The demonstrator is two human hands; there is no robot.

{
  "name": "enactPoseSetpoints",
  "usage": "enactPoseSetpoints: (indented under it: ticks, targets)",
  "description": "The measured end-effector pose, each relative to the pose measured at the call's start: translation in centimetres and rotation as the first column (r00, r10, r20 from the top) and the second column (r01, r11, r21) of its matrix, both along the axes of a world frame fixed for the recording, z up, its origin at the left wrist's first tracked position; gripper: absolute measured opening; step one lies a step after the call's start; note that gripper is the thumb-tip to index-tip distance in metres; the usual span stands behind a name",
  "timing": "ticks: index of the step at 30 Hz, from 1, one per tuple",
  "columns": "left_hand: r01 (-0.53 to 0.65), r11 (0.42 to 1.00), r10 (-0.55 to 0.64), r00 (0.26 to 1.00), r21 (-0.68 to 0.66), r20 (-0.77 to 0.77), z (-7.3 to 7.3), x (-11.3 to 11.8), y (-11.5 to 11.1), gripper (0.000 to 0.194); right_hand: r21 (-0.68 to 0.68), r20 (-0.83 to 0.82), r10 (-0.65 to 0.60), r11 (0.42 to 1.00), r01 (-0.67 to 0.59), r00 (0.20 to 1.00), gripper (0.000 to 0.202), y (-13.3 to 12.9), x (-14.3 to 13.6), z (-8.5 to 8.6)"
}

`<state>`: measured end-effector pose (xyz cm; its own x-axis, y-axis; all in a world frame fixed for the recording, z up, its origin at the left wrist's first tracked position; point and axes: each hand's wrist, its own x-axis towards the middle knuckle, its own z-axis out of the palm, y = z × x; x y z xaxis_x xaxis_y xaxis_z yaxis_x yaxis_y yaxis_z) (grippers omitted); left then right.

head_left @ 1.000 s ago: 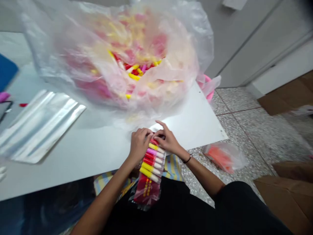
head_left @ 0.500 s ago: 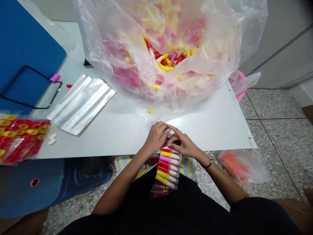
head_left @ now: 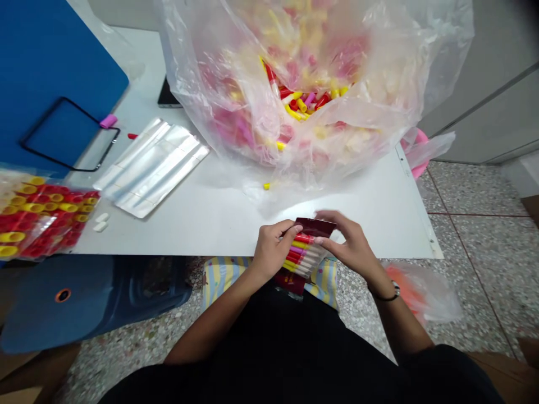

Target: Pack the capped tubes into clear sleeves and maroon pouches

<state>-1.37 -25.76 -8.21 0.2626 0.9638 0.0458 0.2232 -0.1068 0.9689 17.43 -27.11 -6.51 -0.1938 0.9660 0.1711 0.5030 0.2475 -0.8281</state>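
Left hand (head_left: 275, 249) pinches a flat packet (head_left: 304, 253) at its upper left, thumb on the front face and fingers bent behind. Right hand (head_left: 349, 244) has its thumb against the packet's right side, fingers extended by the far corner of the dark card (head_left: 315, 226); whether it is closed on the packet cannot be told. Packet is clear, glossy film over a row of slim cylindrical tubes, coloured red, yellow and pink at one end and whitish at the other. It is held tilted across the near edge of the bench (head_left: 219, 224), its lower end over the lap. Smooth white bench surface extends between the left hand and the shiny, creased silver film (head_left: 154, 168). Beyond the hands, a crinkled translucent bag (head_left: 320, 129) bulges with similar tubes. Bench's right edge runs straight beside the speckled floor (head_left: 484, 241), right of the packet.
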Motion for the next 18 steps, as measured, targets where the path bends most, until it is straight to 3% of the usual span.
enactPoseSetpoints:
  ticks: [2, 3, 7, 12, 15, 18]
  targets:
    - [0.035, 0.995, -0.033, 0.999, 0.097, -0.024, 0.3, 0.3, -0.2, 0.037, -0.204, -0.032, 0.127, 0.970, -0.130, 0.991, 0.023, 0.2, 0.6, 0.3]
    - [0.047, 0.988, -0.042, 0.999, 0.147, -0.035, 0.4, 0.4, -0.3, 0.037, -0.253, -0.039, 0.158, 0.954, -0.163, 0.987, 0.025, 0.3, 0.8, 0.5]
    - [0.003, 0.936, 0.003, 1.000, 0.352, -0.014, 0.6, 0.8, -0.5, 0.029, -0.288, -0.088, 0.148, 0.943, -0.167, 0.985, 0.027, 0.5, 1.3, 1.2]
    - [-0.077, 0.838, 0.061, 0.997, 0.540, 0.048, 0.4, 1.3, -0.5, 0.014, -0.292, -0.395, 0.093, 0.931, -0.221, 0.914, 0.047, -0.2, 0.1, 0.0]
    - [-0.112, 0.823, 0.094, 0.994, 0.556, 0.061, 0.1, 1.8, -0.5, 0.014, -0.347, -0.432, -0.012, 0.925, -0.154, 0.902, 0.043, -0.7, -1.4, -1.5]
    - [-0.100, 0.878, 0.100, 0.995, 0.468, 0.025, 0.0, 1.8, -0.3, 0.015, -0.388, -0.331, -0.112, 0.921, -0.027, 0.937, 0.043, -0.9, -1.9, -1.8]
